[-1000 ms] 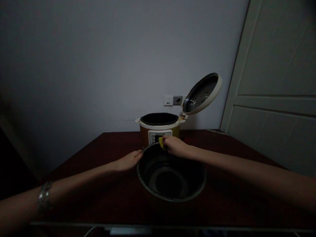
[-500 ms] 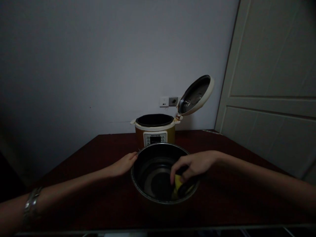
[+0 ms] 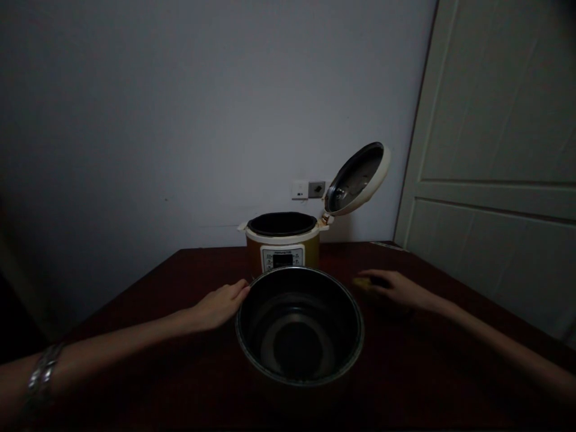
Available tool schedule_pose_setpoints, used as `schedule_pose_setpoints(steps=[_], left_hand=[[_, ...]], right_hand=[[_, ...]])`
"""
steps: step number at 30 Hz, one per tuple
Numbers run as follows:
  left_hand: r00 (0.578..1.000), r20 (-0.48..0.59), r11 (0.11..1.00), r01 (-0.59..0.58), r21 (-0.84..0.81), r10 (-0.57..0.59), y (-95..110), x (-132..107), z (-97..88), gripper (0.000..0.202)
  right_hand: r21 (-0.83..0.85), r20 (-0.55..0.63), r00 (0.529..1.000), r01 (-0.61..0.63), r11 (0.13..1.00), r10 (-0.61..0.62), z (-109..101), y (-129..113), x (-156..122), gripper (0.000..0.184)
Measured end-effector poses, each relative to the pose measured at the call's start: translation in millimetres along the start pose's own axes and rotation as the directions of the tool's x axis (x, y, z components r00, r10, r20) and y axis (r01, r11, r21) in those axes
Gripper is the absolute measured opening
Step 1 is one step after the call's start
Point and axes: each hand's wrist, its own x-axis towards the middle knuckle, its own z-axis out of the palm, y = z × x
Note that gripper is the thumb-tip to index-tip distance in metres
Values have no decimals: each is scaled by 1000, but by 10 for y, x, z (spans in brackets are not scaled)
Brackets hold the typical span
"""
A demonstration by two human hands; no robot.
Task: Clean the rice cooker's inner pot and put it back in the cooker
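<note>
A dark round inner pot (image 3: pixel 315 345) with a pale ring on its bottom stands on the table in front of me. My left hand (image 3: pixel 222 306) grips its rim on the left side, thumb on top. To the right of the pot, apart from it, my right hand (image 3: pixel 393 288) is closed on a yellow sponge (image 3: pixel 362 282), low over the table; the dimness hides whether the sponge touches the wood. Behind the pot stands a multicooker (image 3: pixel 283 243) with a white-framed control panel, its hinged lid (image 3: pixel 357 179) raised to the right.
The dark red table (image 3: pixel 153 288) reaches back to a pale wall (image 3: pixel 180 120). Wall sockets (image 3: pixel 308 189) sit behind the cooker. A white panelled door (image 3: pixel 495 150) stands along the right side. A bracelet (image 3: pixel 42 375) circles my left wrist.
My right hand has come out of the pot with the sponge and moved right, over the table. My left hand stays on the rim. The view has tipped slightly.
</note>
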Motion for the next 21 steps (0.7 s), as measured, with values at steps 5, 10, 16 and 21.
schedule_pose_setpoints(steps=[5, 10, 16, 21], left_hand=[[1000, 18, 1000, 7, 23, -7, -6, 47, -2, 47], [1000, -28, 993, 10, -117, -13, -72, 88, 52, 46], [991, 54, 871, 136, -472, -126, -102, 49, 187, 57], [988, 21, 815, 140, -562, -155, 68, -163, -26, 55]], right_hand=[[195, 57, 981, -194, 962, 186, 129, -460, -98, 58], [473, 346, 882, -459, 752, 321, 128, -1021, -43, 66], [560, 334, 868, -497, 663, 369, 246, -1066, -40, 41], [586, 299, 891, -453, 672, 341, 63, -1218, -94, 39]])
